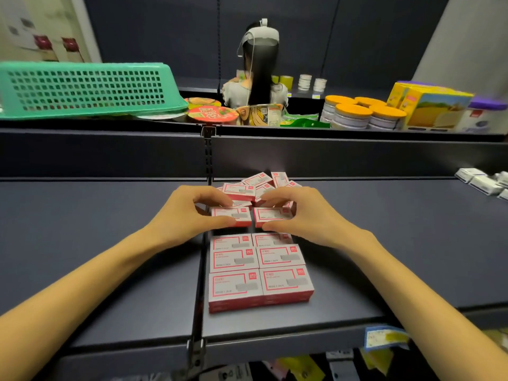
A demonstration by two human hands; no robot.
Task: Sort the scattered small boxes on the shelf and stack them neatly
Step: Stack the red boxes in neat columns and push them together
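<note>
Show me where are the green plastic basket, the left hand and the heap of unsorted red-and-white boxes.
green plastic basket (85, 89): head view, perforated side wall.
left hand (189, 213): head view, back of hand.
heap of unsorted red-and-white boxes (258, 180): head view, top box.

Both forearms extended forward; left hand (189, 213) and right hand (302, 213) fingers curled, pinching, thumbs nearest

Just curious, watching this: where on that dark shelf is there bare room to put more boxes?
Bare shelf lies left of the neat stacks, and right of them up to the white boxes. It is crowded behind both hands, at the loose pile.
</note>
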